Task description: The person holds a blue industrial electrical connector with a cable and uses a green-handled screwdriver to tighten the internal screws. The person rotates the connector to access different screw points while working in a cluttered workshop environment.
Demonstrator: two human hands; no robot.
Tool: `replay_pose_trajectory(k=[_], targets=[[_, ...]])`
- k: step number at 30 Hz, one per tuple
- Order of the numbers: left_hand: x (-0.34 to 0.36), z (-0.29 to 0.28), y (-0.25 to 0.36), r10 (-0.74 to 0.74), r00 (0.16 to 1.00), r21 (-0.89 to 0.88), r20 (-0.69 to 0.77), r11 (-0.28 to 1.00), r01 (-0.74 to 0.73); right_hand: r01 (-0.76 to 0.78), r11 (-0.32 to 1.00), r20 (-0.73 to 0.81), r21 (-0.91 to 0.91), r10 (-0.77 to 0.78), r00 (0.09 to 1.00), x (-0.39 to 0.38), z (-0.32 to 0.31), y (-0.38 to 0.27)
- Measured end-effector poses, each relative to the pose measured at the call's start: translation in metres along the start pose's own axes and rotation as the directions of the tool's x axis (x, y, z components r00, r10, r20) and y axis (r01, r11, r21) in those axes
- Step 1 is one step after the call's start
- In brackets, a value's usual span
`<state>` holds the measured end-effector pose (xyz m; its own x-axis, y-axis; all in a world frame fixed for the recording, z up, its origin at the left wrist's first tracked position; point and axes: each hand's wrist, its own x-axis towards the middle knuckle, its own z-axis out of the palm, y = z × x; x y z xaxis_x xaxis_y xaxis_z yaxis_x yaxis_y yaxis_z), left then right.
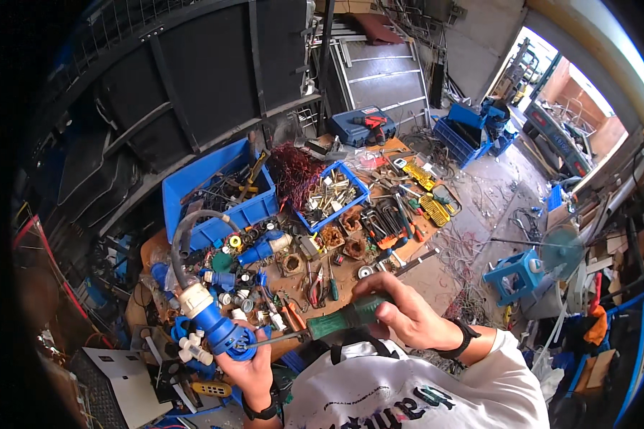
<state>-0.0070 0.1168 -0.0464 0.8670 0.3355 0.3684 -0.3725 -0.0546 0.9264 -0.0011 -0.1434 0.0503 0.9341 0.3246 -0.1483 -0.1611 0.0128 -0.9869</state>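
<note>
My left hand (247, 368) is closed round a blue industrial plug (220, 329) with a cream collar, tilted up and to the left. A thick grey cable (179, 250) runs out of the collar and arches over toward the bench. In my right hand (411, 314) is a screwdriver (336, 322) with a green handle, held level and pointing left. Its shaft reaches the open face of the plug beside my left fingers; whether the tip sits on a screw is too small to tell.
On the wooden bench (426, 268) lie blue connectors (265, 247), pliers (315, 286), hex keys and rusty metal parts. Behind them stand a large blue crate (222, 232) of tools and a smaller blue tray (361, 187) of brass pieces. A blue stool (514, 277) stands to the right.
</note>
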Motion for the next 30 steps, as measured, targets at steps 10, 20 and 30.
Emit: replay_pose_trajectory(k=[10, 20, 30], targets=[[-0.001, 0.029, -0.001, -0.035, 0.999, 0.093, -0.039, 0.995, 0.038, 0.527, 0.849, 0.144, -0.051, -0.516, 0.845, 0.027, -0.036, 0.005], [0.001, 0.095, 0.009, -0.067, 0.995, 0.107, -0.071, 0.992, 0.074, 0.371, 0.915, 0.087, 0.158, -0.388, 0.918, 0.046, -0.106, 0.013], [-0.003, 0.160, 0.014, 0.005, 0.994, 0.238, -0.113, 0.971, 0.022, -0.048, 0.998, 0.220, 0.044, 0.038, 0.975, 0.042, -0.185, 0.000]])
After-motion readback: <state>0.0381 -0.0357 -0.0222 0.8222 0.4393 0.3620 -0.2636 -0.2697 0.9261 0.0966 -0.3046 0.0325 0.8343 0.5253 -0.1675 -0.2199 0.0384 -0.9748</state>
